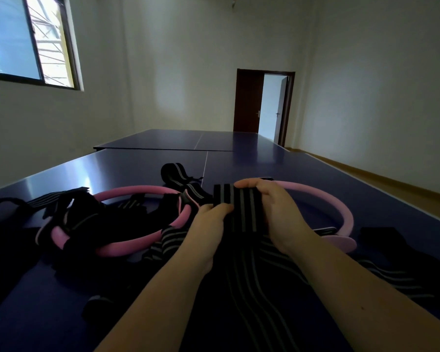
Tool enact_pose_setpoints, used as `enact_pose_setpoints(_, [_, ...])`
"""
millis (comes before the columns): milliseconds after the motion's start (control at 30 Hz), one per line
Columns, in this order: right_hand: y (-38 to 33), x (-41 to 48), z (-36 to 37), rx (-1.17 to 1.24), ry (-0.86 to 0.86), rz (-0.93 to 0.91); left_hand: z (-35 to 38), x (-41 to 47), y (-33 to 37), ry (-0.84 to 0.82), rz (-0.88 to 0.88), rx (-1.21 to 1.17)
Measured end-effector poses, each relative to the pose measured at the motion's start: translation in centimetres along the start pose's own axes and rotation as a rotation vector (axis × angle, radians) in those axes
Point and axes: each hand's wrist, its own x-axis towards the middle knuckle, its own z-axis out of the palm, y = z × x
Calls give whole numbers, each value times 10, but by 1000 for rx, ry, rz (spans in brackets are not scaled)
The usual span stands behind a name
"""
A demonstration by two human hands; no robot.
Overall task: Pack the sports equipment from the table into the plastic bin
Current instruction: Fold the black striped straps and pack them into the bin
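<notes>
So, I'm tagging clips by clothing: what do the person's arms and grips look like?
Both forearms are bare, no sleeves in view: left forearm, right forearm. The left grip and right grip are bare hands: no gloves, rings, watch or bracelets visible. One small dark spot marks the right forearm.

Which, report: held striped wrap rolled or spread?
Partly rolled: left hand and right hand grip the striped wrap as a roll; its tail trails loose.
</notes>
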Motion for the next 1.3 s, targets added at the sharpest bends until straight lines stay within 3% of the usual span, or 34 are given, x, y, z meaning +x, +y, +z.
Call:
enact_pose_setpoints(133, [13,-4,6,-181,-16,62,-3,-1,-3,-7,67,-6])
enact_pose_setpoints(267, [35,-11,4,7,-36,85,-9,0,-4,45,227,58])
enact_pose_setpoints(400, [33,-19,-7,-111,-54,-64,-10,-5,-5,-11,293,95])
enact_pose_setpoints(500, [35,-19,-14,-104,74,-206,-9,-6,-9,-20,191,129])
enact_pose_setpoints(600, [42,-18,-18,-120,135,-292,-8,-8,-9,-34,-36,-26])
enact_pose_setpoints(700, [45,-23,-12,-249,113,-337,-9,-11,-10,-62,-43,1])
enact_pose_setpoints(900, [37,-23,-10,-37,-53,-139,-10,-13,-9,-34,109,102])
enact_pose_setpoints(1100, [48,-19,-9,-204,-84,-58,-15,-13,-10,12,350,153])
enact_pose_setpoints(1200, [44,-21,-10,-248,-13,-130,-13,-12,-14,-35,338,276])
enact_pose_setpoints(1300, [47,-24,-9,-217,-64,-111,-9,-12,-17,-52,243,260])
